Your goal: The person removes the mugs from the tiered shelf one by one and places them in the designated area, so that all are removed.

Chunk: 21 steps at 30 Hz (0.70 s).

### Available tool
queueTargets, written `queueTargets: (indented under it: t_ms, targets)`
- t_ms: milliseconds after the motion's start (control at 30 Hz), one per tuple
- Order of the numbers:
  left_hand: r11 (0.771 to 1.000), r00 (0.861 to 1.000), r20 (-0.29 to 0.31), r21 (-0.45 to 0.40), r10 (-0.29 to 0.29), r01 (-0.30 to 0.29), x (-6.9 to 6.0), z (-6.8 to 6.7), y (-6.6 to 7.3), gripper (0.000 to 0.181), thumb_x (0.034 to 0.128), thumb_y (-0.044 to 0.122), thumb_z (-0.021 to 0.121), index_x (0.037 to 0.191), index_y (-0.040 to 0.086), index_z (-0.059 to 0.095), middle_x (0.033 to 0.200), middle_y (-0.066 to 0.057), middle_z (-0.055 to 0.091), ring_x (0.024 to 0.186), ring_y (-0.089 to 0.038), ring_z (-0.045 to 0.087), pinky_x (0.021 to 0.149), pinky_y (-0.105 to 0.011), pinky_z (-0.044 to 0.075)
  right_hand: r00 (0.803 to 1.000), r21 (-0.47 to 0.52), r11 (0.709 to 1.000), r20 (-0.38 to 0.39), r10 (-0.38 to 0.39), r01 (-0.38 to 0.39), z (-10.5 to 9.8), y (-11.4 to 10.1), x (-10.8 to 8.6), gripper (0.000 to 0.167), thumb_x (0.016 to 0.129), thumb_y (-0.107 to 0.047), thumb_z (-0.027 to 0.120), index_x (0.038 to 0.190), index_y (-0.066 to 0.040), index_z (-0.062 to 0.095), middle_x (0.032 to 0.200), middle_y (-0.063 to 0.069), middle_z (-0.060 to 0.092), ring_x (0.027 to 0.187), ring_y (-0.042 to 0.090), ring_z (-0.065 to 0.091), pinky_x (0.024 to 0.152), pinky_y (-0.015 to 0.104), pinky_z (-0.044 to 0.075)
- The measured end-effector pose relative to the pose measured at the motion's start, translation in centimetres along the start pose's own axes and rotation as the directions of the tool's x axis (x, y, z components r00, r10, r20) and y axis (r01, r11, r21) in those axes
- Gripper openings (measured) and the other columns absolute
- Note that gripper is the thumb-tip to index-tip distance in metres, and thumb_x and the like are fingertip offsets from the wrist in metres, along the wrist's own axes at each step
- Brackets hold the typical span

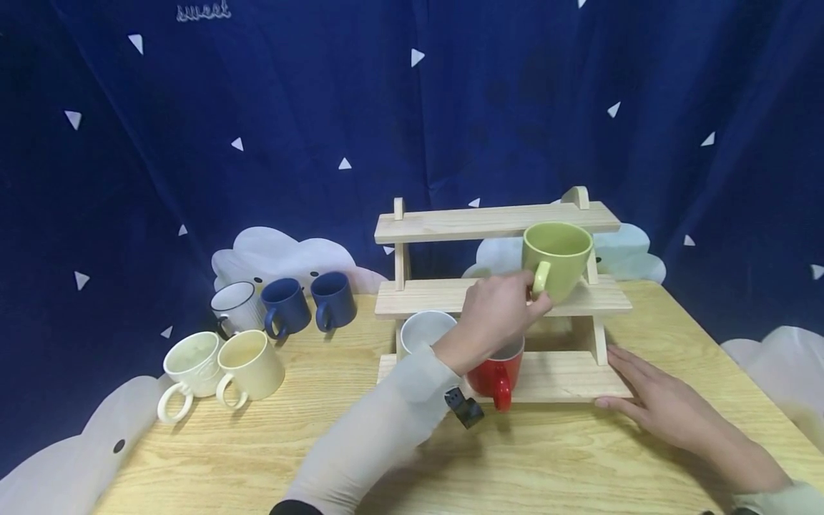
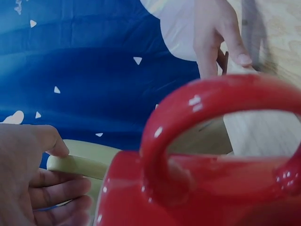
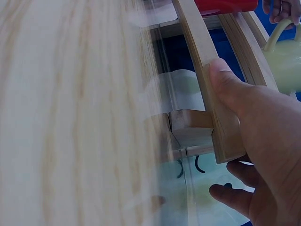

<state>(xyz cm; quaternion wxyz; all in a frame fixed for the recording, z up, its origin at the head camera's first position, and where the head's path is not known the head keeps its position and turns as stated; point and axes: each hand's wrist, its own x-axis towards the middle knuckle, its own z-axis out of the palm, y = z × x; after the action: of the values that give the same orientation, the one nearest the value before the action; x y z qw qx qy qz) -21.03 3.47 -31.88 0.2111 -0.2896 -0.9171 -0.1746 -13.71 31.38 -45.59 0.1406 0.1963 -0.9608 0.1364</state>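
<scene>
My left hand [image 1: 496, 315] grips a green mug [image 1: 566, 268] by its handle, at the right part of the middle board of a wooden rack [image 1: 425, 297]. Whether the mug's base touches that board I cannot tell. Under my left forearm, on the lowest board, a red mug [image 1: 492, 379] has its handle to the front; it looms large in the left wrist view. Beside it a white-lined mug [image 1: 428, 329] is partly covered by my arm. My right hand [image 1: 663, 400] holds the rack's lower right corner, thumb [image 3: 223, 77] on the front edge and fingers round the end.
On the table [image 1: 309, 443] at the left stand two dark blue mugs [image 1: 286, 307], a white mug with a dark rim [image 1: 237, 304], a cream mug [image 1: 254, 368] and a pale mug [image 1: 196, 365]. A blue curtain [image 1: 290, 107] hangs behind the rack.
</scene>
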Motion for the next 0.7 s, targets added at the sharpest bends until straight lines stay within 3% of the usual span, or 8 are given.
queueTargets:
  t_ms: [367, 500, 700]
  targets:
    - [0.998, 0.998, -0.001, 0.019, -0.068, 0.068, 0.6, -0.2, -0.5, 0.022, 0.0895, 0.031, 0.061, 0.074, 0.02, 0.049, 0.058, 0.008, 0.048, 0.051, -0.01, 0.047, 0.042, -0.021, 0.036, 1.0, 0.007, 1.0, 0.002, 0.001, -0.001, 0.0, 0.0, -0.1, 0.084, 0.084, -0.047, 0.074, 0.147, -0.001, 0.041, 0.146, 0.022, 0.042, 0.123, 0.048, 0.047, 0.09, 0.061, 0.041]
    - [0.997, 0.998, -0.02, 0.045, -0.059, 0.06, 0.8, -0.3, -0.7, 0.02, 0.0904, 0.03, 0.061, 0.077, 0.018, 0.052, 0.058, 0.007, 0.048, 0.05, -0.011, 0.047, 0.043, -0.023, 0.037, 1.0, 0.008, 1.0, 0.004, 0.005, -0.005, -0.1, 0.0, -0.1, 0.084, 0.084, -0.047, 0.074, 0.146, -0.001, 0.041, 0.146, 0.022, 0.043, 0.123, 0.047, 0.047, 0.09, 0.061, 0.041]
    - [0.996, 0.999, -0.052, 0.084, -0.015, 0.019, 1.1, -0.2, -1.1, 0.013, 0.094, 0.025, 0.058, 0.094, 0.012, 0.059, 0.059, 0.005, 0.048, 0.051, -0.012, 0.047, 0.044, -0.025, 0.038, 1.0, 0.009, 1.0, 0.007, 0.01, -0.01, -0.1, 0.0, -0.1, 0.085, 0.084, -0.048, 0.074, 0.146, -0.001, 0.041, 0.147, 0.022, 0.042, 0.124, 0.047, 0.047, 0.09, 0.061, 0.041]
